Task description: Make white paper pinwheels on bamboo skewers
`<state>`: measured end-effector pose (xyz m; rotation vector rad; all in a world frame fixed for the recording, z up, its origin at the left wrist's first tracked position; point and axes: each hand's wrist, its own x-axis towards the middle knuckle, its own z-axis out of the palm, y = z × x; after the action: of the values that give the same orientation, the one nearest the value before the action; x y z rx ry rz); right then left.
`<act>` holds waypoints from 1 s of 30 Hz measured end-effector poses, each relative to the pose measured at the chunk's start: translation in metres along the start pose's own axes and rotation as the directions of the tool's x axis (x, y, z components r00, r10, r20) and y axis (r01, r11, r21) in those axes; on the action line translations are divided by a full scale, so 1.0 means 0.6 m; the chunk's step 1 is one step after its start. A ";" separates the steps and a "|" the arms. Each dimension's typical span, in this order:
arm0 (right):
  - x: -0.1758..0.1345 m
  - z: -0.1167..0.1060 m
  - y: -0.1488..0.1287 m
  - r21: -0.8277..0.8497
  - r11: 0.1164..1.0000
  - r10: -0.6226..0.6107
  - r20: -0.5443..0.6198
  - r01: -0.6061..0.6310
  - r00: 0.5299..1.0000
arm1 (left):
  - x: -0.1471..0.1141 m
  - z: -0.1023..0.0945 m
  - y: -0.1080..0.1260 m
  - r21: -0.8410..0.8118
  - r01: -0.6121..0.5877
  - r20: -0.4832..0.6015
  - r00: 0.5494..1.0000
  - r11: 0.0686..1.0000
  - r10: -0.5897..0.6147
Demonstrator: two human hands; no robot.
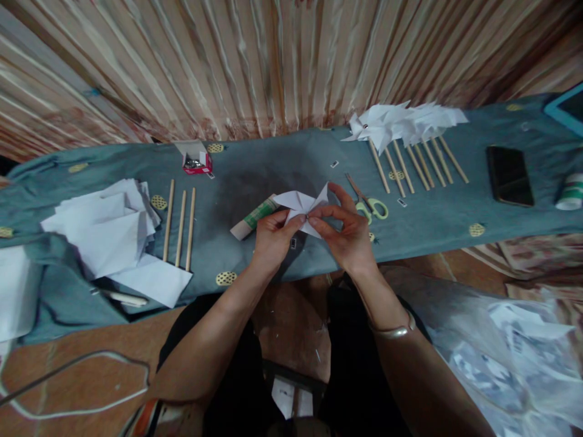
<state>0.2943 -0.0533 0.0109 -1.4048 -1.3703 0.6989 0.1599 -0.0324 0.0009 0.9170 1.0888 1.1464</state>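
Between both hands a white paper pinwheel [300, 203] is held above the near middle of the cloth-covered table. My left hand [272, 238] pinches its left side, thumb close to the centre. My right hand [348, 233] has thumb and index finger pinched at the centre, where a small pin head shows dimly; its other fingers touch the right blade. Behind my left hand lies a cardboard tube [252, 217] with a green band. Scissors with light green handles [377, 209] rest just beyond my right hand.
Finished pinwheels on sticks [392, 121] lie in a row at the back right, near a black phone [509, 175]. To the left are a paper stack [104, 224], three wooden sticks [181, 227] and a red box of metal pins [197, 162]. A cable [91, 414] loops over the floor.
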 end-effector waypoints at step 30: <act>-0.004 0.009 0.000 0.006 0.995 0.099 -0.018 -0.098 0.995 | -0.003 0.002 -0.001 0.003 -0.017 0.000 1.000 1.000 0.017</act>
<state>0.2891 -0.0540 0.0089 -1.4795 -1.2913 0.7512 0.1608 -0.0343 0.0012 0.9300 1.0845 1.1585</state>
